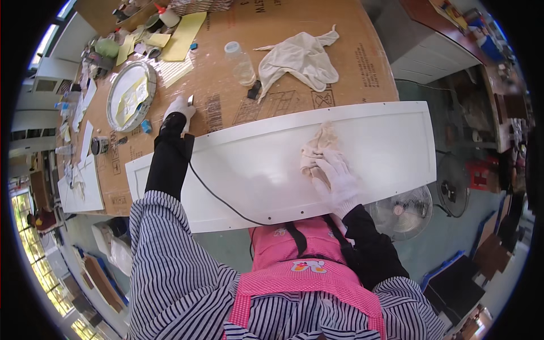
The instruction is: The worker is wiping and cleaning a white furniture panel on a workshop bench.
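A long white panel (255,164) with a raised border lies across the near side of the table. My right hand (338,180), in a white glove, presses a crumpled beige cloth (318,148) against the panel's face, right of its middle. Beyond the panel's far edge, at the left, is my left hand (180,109), also gloved. Its fingers look closed, and a small dark and silvery thing (191,101) shows at their right side; its kind is unclear. A black cable (218,197) runs from my left wrist over the panel.
Cardboard covers the table (362,68). On it are a white cloth (300,59), a clear bottle (240,65), a round white lid-like tray (150,93) with yellow paper, and a dark jar (100,145). A fan (399,212) stands below at the right.
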The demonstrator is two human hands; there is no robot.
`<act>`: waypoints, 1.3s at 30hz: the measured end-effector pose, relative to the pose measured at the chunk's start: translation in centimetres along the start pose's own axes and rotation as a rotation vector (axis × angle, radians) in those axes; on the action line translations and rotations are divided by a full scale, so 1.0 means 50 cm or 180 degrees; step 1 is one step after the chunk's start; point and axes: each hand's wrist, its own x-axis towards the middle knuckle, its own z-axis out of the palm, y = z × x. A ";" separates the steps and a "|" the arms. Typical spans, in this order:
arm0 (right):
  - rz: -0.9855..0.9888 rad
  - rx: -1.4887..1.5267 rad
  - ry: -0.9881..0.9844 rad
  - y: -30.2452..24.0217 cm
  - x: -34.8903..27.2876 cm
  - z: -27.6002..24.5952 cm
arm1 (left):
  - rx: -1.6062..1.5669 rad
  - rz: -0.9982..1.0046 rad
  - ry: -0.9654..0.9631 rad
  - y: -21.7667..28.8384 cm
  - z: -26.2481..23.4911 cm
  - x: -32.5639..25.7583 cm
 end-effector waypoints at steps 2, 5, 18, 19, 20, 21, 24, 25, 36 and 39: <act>0.0245 0.0048 0.0144 -0.023 -0.001 0.008 | 0.0156 0.0050 0.0176 0.005 -0.018 -0.038; 0.0363 0.0327 0.0018 -0.003 -0.020 0.003 | 0.0231 0.0414 0.0419 0.050 -0.021 -0.111; 0.1849 0.3478 0.0165 0.036 -0.048 -0.029 | -0.4408 0.1818 -0.1538 0.543 0.091 -0.641; 0.1039 0.1369 0.0311 0.088 -0.092 -0.035 | -0.3608 0.2148 -0.0661 0.562 0.104 -0.657; 0.0214 -0.0746 0.0430 0.138 -0.134 -0.059 | -0.2765 0.2455 0.0162 0.585 0.113 -0.668; 0.1145 0.0152 0.0622 0.173 -0.148 -0.104 | -0.2744 0.2428 0.0156 0.597 0.122 -0.673; 0.1979 -0.0093 0.1705 0.353 -0.237 -0.207 | -0.1082 0.2850 0.1625 0.616 0.147 -0.663; 0.2382 -0.0764 0.1673 0.406 -0.268 -0.241 | -0.0834 0.2929 0.1679 0.606 0.176 -0.627; 0.2178 -0.1961 0.0684 0.566 -0.364 -0.315 | -0.0548 0.2625 0.2120 0.632 0.186 -0.515; 0.1935 -0.2060 0.0666 0.567 -0.367 -0.317 | -0.0527 0.2691 0.2227 0.637 0.189 -0.509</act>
